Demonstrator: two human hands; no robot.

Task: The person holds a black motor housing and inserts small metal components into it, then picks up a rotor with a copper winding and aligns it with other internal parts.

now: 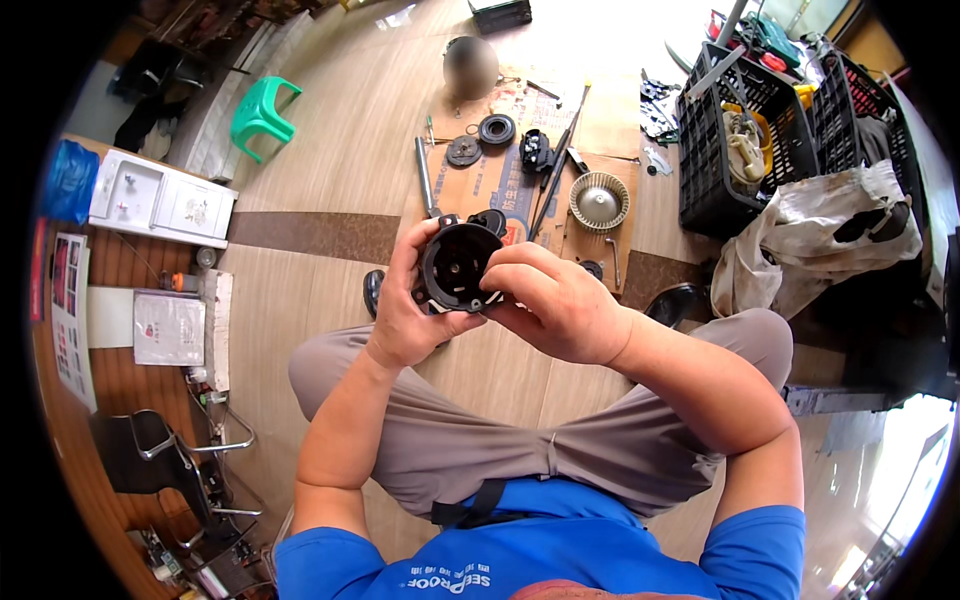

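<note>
Left hand (398, 310) wraps the left side of a round black housing (455, 268), thumb along the near edge, open end facing up between both hands. Over on the right, the right hand (550, 305) bends its fingers against the rim; whether they pinch anything, I can't tell. Now the room: green stool (264, 118) well beyond the left hand, cardboard (450, 190) on the floor (310, 285) just past both hands, pale fan wheel (599, 201) beyond the right hand, black crate (703, 175) farther right.

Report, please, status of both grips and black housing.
Left grip clasps black housing; right grip covers part of its rim; fan wheel apart, on cardboard.
</note>
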